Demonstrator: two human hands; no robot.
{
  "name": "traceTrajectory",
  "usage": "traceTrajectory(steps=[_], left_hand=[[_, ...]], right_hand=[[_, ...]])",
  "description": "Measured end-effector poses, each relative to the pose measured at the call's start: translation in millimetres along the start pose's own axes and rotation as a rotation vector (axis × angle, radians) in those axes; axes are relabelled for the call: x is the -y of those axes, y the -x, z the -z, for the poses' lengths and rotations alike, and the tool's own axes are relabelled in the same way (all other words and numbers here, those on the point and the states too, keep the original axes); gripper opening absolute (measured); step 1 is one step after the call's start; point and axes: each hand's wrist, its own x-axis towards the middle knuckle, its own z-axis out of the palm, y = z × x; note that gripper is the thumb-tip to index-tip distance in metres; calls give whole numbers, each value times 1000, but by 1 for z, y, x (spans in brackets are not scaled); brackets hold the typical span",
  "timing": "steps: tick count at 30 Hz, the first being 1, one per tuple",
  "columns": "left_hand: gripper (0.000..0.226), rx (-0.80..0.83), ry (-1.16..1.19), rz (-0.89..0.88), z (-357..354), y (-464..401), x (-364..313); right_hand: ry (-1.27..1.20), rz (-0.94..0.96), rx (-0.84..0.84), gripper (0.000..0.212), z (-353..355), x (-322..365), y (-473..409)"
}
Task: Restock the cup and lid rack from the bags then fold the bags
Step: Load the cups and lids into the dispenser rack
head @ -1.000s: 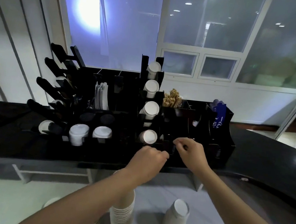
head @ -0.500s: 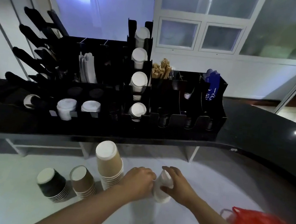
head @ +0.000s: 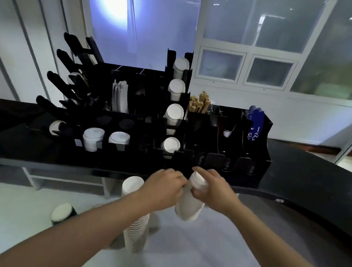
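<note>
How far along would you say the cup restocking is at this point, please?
Partly done: the rack's vertical column already shows white cups. In hand: both the left hand and right hand grip a white cup stack. Left: a tall stack and a dark-sleeved stack below.

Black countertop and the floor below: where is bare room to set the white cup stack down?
Free: countertop right of the rack; floor between both forearms. Crowded: left, the tall cup stack and dark cup.
</note>
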Motion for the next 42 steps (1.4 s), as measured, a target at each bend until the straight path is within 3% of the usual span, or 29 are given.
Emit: traceTrajectory(steps=[7,15,25,32,42], left_hand=[[35,-135,-6,93,72,-8,49],[36,-156,13,161,94,1,81],[61,78,-13,191,62,4,104],[63,-30,99,152,46,7,112],[59,-135,207,109,28,8,120]], right_hand=[[73,211,-152,70,105,82,-41],[23,307,-200,65,142,140,-72],[90,328,-171,65,79,121,-101],[200,265,-75,64,33,91,-114],[263,240,-130,65,14,97,-122]])
